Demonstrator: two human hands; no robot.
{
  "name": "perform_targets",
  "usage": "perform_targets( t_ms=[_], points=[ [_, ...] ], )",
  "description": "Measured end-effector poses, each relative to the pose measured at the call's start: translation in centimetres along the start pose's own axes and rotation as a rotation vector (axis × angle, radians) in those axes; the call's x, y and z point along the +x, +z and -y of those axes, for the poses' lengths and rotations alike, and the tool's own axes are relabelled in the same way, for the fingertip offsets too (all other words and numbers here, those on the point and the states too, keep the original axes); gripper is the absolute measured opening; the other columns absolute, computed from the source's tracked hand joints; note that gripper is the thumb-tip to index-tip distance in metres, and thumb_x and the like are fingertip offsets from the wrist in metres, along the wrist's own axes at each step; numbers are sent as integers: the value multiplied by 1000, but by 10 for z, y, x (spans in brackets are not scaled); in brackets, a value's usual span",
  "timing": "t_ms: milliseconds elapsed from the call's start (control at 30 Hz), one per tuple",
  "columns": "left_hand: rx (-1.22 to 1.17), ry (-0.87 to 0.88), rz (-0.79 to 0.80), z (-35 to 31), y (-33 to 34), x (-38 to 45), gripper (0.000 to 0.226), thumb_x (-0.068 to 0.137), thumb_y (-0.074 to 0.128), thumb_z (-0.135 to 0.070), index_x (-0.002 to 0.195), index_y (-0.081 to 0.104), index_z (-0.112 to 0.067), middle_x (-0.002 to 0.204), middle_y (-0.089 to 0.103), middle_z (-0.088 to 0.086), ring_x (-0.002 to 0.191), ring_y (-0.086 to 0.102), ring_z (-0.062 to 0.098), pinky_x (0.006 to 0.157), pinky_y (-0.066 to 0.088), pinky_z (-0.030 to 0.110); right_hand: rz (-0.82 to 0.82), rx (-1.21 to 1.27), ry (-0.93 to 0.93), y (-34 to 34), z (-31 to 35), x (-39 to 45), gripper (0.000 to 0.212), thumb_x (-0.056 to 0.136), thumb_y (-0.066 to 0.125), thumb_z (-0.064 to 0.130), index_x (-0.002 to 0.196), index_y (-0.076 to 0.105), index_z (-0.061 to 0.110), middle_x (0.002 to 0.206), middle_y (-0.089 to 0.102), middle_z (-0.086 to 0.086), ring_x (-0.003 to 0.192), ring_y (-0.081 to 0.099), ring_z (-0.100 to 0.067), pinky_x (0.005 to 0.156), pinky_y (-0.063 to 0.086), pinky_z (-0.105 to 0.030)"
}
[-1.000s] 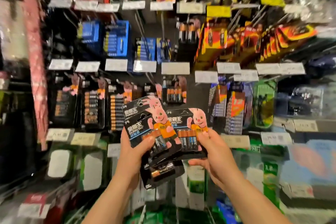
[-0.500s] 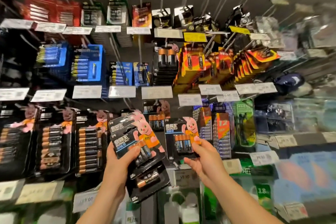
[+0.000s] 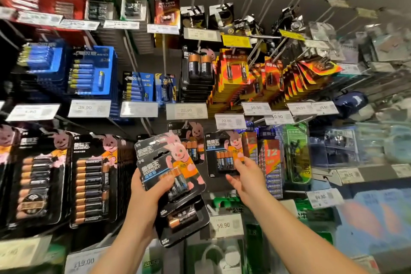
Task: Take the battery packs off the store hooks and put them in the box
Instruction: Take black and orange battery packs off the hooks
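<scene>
My left hand [image 3: 144, 196] grips a fanned stack of black battery packs [image 3: 171, 167] with a pink rabbit printed on them, held up in front of the hook wall. To the right, my right hand [image 3: 249, 178] pinches the lower right corner of one more small black battery pack [image 3: 219, 153], thumb on its front. That pack stands upright against the display; whether it hangs on a hook I cannot tell. More of the same packs hang just behind [image 3: 195, 138]. The box is not in view.
A wall of hooks carries large black battery packs [image 3: 89, 180] at the left, blue packs [image 3: 93, 71] above them, and orange-yellow packs [image 3: 235, 73] at the upper right. Price tags [image 3: 186, 110] stick out on the hook ends. A green pack [image 3: 297, 153] hangs right of my right hand.
The view has tilted up the wall. My right hand has carried its single pack away from the left hand's stack, up and to the right, closer to the display.
</scene>
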State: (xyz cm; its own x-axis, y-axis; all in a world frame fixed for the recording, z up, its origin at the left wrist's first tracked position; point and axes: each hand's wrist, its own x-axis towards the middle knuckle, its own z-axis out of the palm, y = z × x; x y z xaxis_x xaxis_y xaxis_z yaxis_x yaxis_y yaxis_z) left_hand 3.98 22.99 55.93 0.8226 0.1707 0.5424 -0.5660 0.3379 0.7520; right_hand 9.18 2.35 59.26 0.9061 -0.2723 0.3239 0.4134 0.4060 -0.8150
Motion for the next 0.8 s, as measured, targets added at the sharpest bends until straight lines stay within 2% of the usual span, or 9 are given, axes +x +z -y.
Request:
perform_targets(
  t_ms=[167, 267, 367, 500, 567, 667, 800],
  points=[
    [3, -18, -24, 9, -3, 1, 88, 39, 86, -33, 122, 55, -29, 109, 74, 5, 97, 72, 29, 88, 54, 52, -3, 25, -63, 2, 6, 12, 37, 100, 49, 15, 138, 49, 14, 122, 48, 2, 87, 53, -12, 68, 55, -29],
    [5, -25, -44, 12, -7, -1, 96, 36, 84, -39, 126, 53, -28, 111, 73, 4, 98, 72, 28, 87, 54, 50, -14, 1, -69, 11, 12, 17, 36, 101, 49, 16, 136, 50, 15, 121, 50, 0, 93, 55, -17, 67, 55, -29],
    [7, -16, -60, 10, -12, -4, 95, 37, 84, -39, 126, 54, -27, 110, 74, 4, 97, 73, 26, 82, 55, 45, -38, -10, -14, 17, 10, 24, 29, 101, 49, 15, 130, 53, 15, 123, 51, -5, 104, 56, -26, 63, 54, -28],
    [12, -6, -84, 6, -24, -6, 88, 46, 89, -19, 126, 54, -26, 110, 74, 5, 96, 72, 25, 78, 54, 41, -62, -6, 32, 17, -1, 30, 33, 100, 50, 13, 133, 52, 11, 120, 50, -6, 104, 56, -27, 61, 52, -28],
    [3, -13, -98, 5, -26, -7, 87, 51, 89, -16, 129, 52, -27, 112, 73, 5, 98, 72, 26, 81, 55, 43, -68, -11, 41, 17, -1, 31, 34, 100, 50, 14, 134, 51, 10, 119, 51, -6, 104, 55, -27, 62, 53, -28],
    [-6, -31, -123, 3, -31, -9, 93, 52, 91, -21, 134, 48, -30, 115, 71, 5, 103, 70, 28, 92, 53, 52, -80, -17, 82, 20, -1, 36, 38, 100, 50, 13, 137, 48, 8, 131, 51, -13, 104, 56, -28, 64, 54, -30],
    [-11, -39, -143, 1, -34, -15, 93, 52, 88, -23, 135, 47, -28, 112, 73, 5, 99, 71, 29, 89, 55, 50, -75, -10, 102, 20, -4, 36, 45, 100, 51, 13, 143, 42, 10, 143, 44, -15, 111, 53, -31, 72, 54, -33]
  ],
)
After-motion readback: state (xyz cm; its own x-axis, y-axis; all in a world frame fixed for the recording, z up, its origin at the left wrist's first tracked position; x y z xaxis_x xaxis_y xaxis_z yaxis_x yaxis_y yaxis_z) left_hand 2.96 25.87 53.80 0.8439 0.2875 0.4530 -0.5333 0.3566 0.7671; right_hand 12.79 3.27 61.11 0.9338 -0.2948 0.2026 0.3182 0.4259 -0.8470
